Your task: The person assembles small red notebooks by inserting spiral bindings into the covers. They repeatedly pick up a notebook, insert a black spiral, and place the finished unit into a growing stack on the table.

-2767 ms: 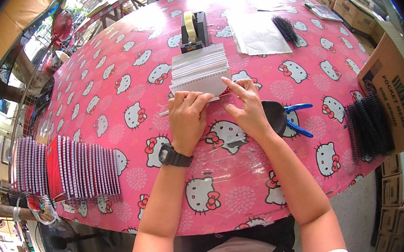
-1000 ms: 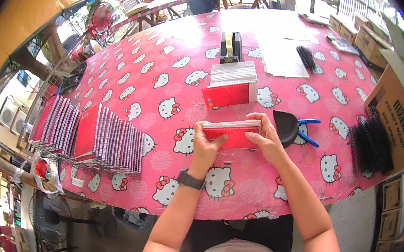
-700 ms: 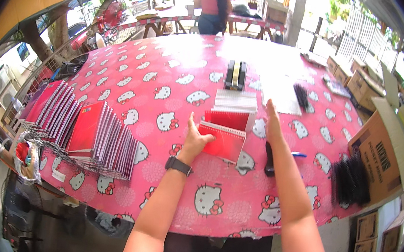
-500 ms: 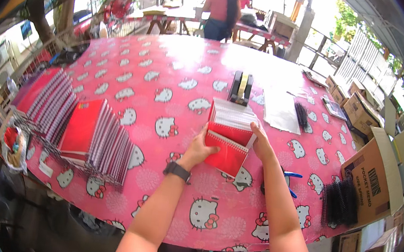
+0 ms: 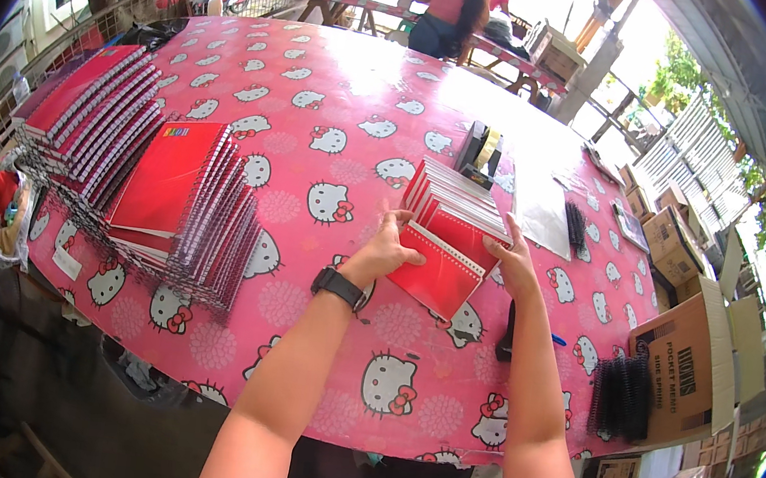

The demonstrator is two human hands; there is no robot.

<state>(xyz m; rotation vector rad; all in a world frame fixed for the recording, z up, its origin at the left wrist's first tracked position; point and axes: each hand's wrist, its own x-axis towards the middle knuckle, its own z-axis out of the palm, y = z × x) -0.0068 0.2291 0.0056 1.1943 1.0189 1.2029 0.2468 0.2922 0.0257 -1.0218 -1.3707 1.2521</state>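
Before me lies a fanned row of small red memo pads, their white page edges showing toward the far end. Punched holes run along the top of the nearest pad, which lies flat on the table. My left hand grips the left side of the row, its thumb on the nearest pad. My right hand holds the right side, fingers curled round the edges. Just beyond the pads stands a black tape dispenser. Partly hidden by my right forearm is a tool with a blue handle.
Stacks of spiral-bound red notebooks stand at the left on the pink patterned table cover. At the right are black spiral coils, an open cardboard box and a white sheet. Two people stand near a far table.
The view has shifted and tilted slightly. The pads are fanned more loosely, and my right hand has moved nearer along their right side. Both hands keep hold.
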